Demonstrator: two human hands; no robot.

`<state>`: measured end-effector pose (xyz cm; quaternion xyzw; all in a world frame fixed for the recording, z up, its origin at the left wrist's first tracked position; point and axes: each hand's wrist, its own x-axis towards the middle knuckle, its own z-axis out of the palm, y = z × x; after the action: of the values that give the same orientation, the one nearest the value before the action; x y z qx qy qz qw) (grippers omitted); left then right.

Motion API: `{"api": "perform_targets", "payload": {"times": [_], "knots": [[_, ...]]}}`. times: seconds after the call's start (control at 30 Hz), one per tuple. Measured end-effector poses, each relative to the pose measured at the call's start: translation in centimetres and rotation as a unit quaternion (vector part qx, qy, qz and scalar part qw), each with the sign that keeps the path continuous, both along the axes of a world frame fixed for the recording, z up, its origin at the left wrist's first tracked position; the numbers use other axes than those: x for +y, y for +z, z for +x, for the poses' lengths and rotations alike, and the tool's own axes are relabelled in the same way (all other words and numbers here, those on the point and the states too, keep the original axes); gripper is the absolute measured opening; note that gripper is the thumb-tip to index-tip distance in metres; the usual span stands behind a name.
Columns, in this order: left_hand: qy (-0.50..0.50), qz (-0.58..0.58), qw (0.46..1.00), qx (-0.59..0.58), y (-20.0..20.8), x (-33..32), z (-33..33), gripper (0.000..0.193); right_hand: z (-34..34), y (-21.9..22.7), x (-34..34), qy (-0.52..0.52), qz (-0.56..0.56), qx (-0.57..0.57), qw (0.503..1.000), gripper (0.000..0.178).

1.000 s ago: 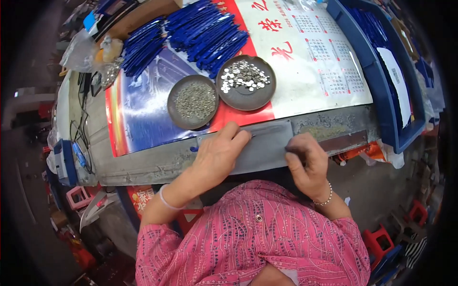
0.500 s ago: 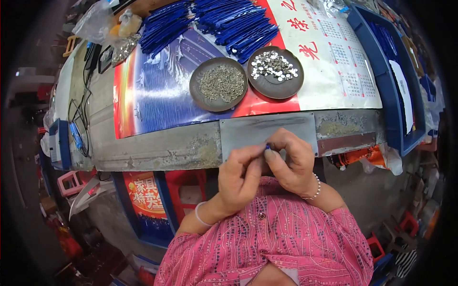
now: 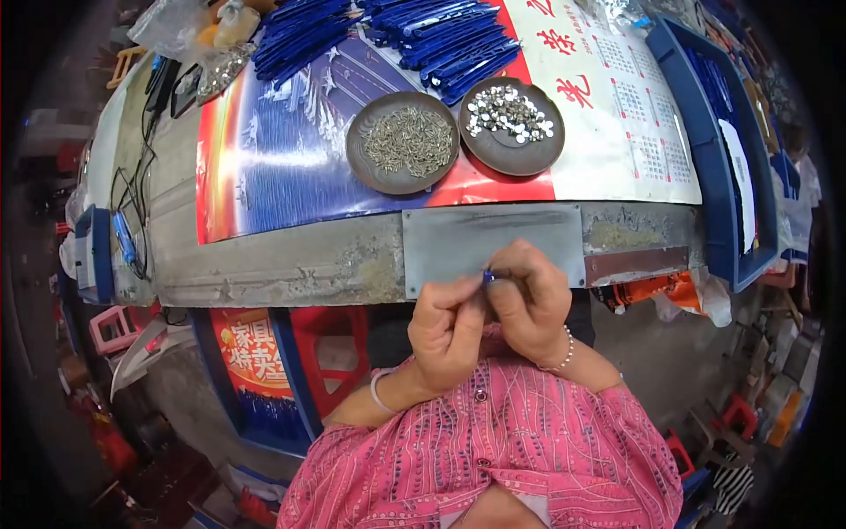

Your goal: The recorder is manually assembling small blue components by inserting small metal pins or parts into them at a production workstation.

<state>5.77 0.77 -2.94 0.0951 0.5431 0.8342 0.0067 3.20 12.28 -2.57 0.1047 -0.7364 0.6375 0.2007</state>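
My left hand (image 3: pixel 448 324) and my right hand (image 3: pixel 530 298) meet in front of the table's near edge. Both are closed, thumbs and fingertips pinching a small dark blue piece (image 3: pixel 488 276). Most of that piece is hidden by the fingers, so its kind is not clear. Beyond the hands, a grey metal plate (image 3: pixel 493 231) is fixed along the table edge. Farther back stand two round brown dishes: the left dish (image 3: pixel 356 163) holds thin metal pins (image 3: pixel 407 143), the right dish (image 3: pixel 507 159) small round silvery pieces (image 3: pixel 502 110).
Bundles of blue strips (image 3: pixel 449 44) lie at the back on a printed poster (image 3: pixel 291 176). A blue crate (image 3: pixel 724 203) stands at the right, another blue crate (image 3: pixel 308 401) below the table at left. A black cable (image 3: pixel 141 176) lies on the left side, near a red stool (image 3: pixel 359 331).
The whole view has shifted slightly. Both hands keep their pinch at nearly the same place, and a bit more of the blue piece shows between the fingertips.
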Motion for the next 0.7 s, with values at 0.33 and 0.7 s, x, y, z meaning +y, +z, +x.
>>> {"api": "perform_targets", "payload": {"times": [0.33, 0.7], "knots": [[0.030, -0.041, 0.998, 0.032, -0.9, 0.0, 0.2, 0.019, 0.7, 0.8, 0.9, 0.054, 0.063, -0.120, 0.989, 0.013], [0.054, -0.118, 0.989, 0.069, -1.4, -1.0, 0.6, 0.021, 0.8, -0.1, 0.0, -0.010, 0.173, 0.067, 0.983, 0.019]]}}
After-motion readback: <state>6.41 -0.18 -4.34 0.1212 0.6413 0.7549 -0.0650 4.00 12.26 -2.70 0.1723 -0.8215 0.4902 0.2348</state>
